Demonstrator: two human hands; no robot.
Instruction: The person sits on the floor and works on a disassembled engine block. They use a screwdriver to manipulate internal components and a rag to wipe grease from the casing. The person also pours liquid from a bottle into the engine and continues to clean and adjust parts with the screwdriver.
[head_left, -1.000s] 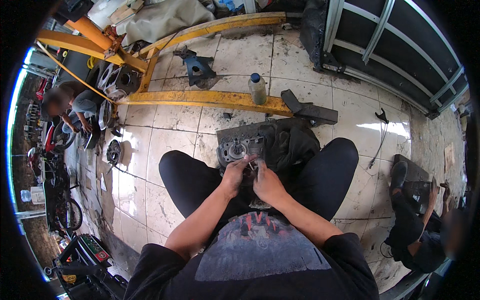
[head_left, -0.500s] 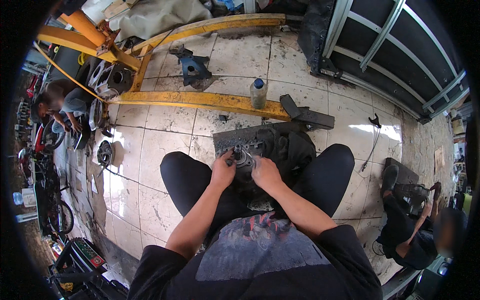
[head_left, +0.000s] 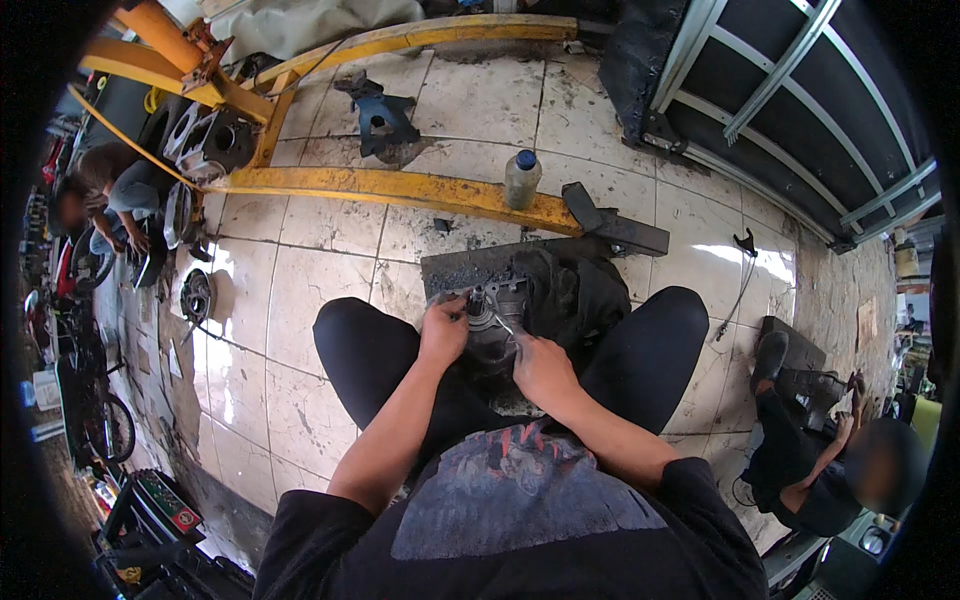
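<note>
Between my knees sits a dark grey metal machine part [head_left: 487,342] with round rings and a short upright shaft [head_left: 478,299] at its top. My left hand [head_left: 441,330] is closed at its left side, fingers curled against it near the shaft. My right hand [head_left: 545,368] is closed round a slim metal tool [head_left: 506,327], whose kind I cannot make out. The tool slants up and left from the fingers to the rings. Dark cloth [head_left: 575,290] is bunched just right of the part, and a flat dark board [head_left: 450,265] with black grit lies beyond it.
A yellow steel frame [head_left: 370,186] crosses the tiled floor ahead. A bottle with a blue cap [head_left: 521,180] stands on it, near a dark metal bar [head_left: 635,237]. A blue-grey bracket [head_left: 383,120] lies farther off. One person [head_left: 130,200] sits far left, another [head_left: 820,460] at right.
My right hand has moved slightly down and right, so more of the slim tool shows. My left hand stays at the part's left side. The whole view has shifted slightly.
</note>
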